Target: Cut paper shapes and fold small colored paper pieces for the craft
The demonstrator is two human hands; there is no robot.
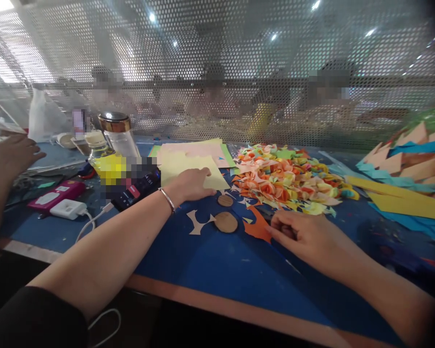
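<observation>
My left hand, with a bracelet on the wrist, lies on a yellow paper sheet at the top of a stack of coloured sheets; its fingers are curled down onto the paper. My right hand rests on the blue table, fingers pinched together at an orange paper scrap. Between the hands lie two round wooden discs, a large one and a small one, and a pale cut-out scrap.
A heap of small folded paper pieces lies behind my right hand. Paper strips and triangles fill the right. A phone, bottles, charger and another person's hand are at left. A perforated screen stands behind.
</observation>
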